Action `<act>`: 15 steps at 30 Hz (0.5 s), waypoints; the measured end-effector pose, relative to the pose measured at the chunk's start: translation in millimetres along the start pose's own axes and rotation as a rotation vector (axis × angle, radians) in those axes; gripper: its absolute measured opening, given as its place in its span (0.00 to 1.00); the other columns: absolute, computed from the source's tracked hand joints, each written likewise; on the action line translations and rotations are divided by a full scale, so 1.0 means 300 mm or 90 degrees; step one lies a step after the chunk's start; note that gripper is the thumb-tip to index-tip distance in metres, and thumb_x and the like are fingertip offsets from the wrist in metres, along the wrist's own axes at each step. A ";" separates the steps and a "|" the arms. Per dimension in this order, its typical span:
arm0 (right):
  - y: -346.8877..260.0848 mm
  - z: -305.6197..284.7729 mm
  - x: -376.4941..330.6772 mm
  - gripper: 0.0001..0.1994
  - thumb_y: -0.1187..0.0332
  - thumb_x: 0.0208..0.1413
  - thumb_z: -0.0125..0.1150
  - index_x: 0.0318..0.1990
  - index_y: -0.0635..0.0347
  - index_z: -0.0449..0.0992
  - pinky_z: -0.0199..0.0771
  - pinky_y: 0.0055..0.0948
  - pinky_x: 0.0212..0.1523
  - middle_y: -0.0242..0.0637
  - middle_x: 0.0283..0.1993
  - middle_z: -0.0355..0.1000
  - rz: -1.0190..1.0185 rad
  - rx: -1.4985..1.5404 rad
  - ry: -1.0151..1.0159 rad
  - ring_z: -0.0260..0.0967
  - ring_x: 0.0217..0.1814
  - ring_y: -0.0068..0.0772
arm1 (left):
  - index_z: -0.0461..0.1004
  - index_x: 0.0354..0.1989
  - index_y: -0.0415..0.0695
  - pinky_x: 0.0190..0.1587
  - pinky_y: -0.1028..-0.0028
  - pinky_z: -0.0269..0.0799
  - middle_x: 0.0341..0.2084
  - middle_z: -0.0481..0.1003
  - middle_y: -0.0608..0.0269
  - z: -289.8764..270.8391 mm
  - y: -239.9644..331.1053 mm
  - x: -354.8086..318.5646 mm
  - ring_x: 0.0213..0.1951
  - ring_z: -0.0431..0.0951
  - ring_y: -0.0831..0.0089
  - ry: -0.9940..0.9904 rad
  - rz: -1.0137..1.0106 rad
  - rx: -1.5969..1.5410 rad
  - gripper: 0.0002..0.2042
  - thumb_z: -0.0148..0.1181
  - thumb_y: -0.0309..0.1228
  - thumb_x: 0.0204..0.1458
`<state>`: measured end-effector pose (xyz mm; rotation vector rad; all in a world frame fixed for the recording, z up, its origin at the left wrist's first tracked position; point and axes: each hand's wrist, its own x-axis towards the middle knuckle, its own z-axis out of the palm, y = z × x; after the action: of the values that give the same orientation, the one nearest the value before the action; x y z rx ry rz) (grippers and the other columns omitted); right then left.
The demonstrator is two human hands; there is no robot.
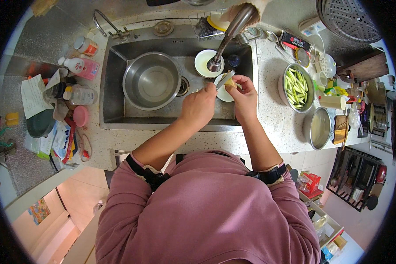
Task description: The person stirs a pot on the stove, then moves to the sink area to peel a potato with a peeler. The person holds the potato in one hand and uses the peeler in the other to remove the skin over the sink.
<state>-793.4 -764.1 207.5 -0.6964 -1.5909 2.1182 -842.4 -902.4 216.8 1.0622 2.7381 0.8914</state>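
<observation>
Over the right side of the steel sink, my left hand is closed round the handle of a knife, its blade pointing up and to the right. My right hand pinches a small yellowish piece of ginger against the blade. Beneath my hands a white dish is partly hidden. Behind it, a white bowl sits under the faucet head. A large steel basin with water in it stands at the sink's left.
Right of the sink are a steel bowl of green vegetable strips and another steel bowl. Bottles and a pink lid line the left counter. A thin curved tap rises behind the sink.
</observation>
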 end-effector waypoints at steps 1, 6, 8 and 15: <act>-0.002 0.002 -0.002 0.10 0.81 0.46 0.62 0.36 0.63 0.70 0.68 0.18 0.40 0.33 0.40 0.71 0.003 0.021 -0.010 0.68 0.40 0.19 | 0.62 0.32 0.41 0.24 0.56 0.70 0.23 0.75 0.51 -0.003 0.001 0.001 0.24 0.76 0.50 -0.011 -0.005 0.000 0.08 0.48 0.33 0.57; 0.007 -0.003 -0.004 0.10 0.82 0.45 0.62 0.35 0.63 0.70 0.68 0.19 0.41 0.34 0.40 0.72 -0.042 0.011 -0.016 0.69 0.39 0.20 | 0.62 0.31 0.41 0.25 0.57 0.70 0.23 0.75 0.51 0.001 0.002 -0.001 0.24 0.76 0.51 -0.019 0.003 -0.015 0.08 0.49 0.33 0.56; 0.015 -0.005 -0.003 0.10 0.82 0.45 0.63 0.35 0.63 0.70 0.69 0.19 0.41 0.35 0.40 0.72 -0.063 0.010 -0.021 0.69 0.40 0.21 | 0.62 0.32 0.41 0.26 0.55 0.70 0.23 0.75 0.51 0.009 -0.005 -0.005 0.26 0.76 0.50 -0.017 0.007 -0.014 0.08 0.48 0.33 0.57; -0.029 -0.024 -0.009 0.09 0.82 0.46 0.60 0.34 0.63 0.69 0.69 0.20 0.43 0.38 0.41 0.72 -0.111 -0.050 -0.049 0.70 0.42 0.22 | 0.63 0.34 0.40 0.28 0.55 0.70 0.24 0.75 0.49 -0.034 -0.090 0.039 0.26 0.77 0.50 -0.045 -0.177 0.070 0.08 0.45 0.32 0.57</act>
<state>-786.8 -757.9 214.6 -0.4865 -1.7161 1.9881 -870.1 -915.9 212.1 0.6866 2.8075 0.6578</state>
